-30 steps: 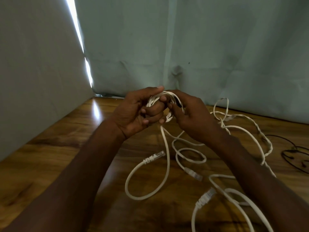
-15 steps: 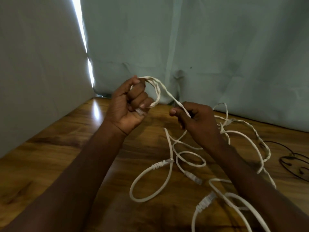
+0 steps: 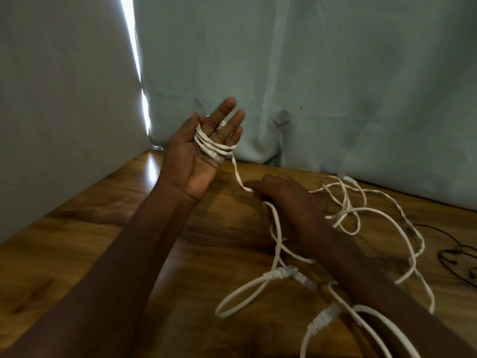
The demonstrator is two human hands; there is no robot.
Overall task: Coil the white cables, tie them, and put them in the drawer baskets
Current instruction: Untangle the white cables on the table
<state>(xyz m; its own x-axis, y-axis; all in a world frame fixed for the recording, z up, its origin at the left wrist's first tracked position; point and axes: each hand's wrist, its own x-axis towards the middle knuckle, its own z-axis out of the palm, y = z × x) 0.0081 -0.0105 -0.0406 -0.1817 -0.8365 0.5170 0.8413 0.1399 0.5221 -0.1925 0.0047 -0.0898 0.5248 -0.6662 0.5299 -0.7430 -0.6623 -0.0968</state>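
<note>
My left hand (image 3: 198, 153) is raised palm up with its fingers straight. A few turns of white cable (image 3: 214, 144) are wound around those fingers, with a plug end lying on the palm. From the coil the cable runs down to my right hand (image 3: 281, 195), which pinches it low over the wooden table (image 3: 103, 228). The remaining white cables (image 3: 361, 220) lie in loose tangled loops on the table under and right of my right forearm, with several plug ends (image 3: 284, 273) showing.
A pale curtain (image 3: 309, 73) hangs along the back and left of the table, with a bright slit of light at the corner. A thin black cable (image 3: 456, 257) lies at the right edge. No drawer or basket is in view.
My left hand opened from a curled grip to flat fingers, with the cable wound round them. My right hand slid down the cable toward the table, and the hands moved apart.
</note>
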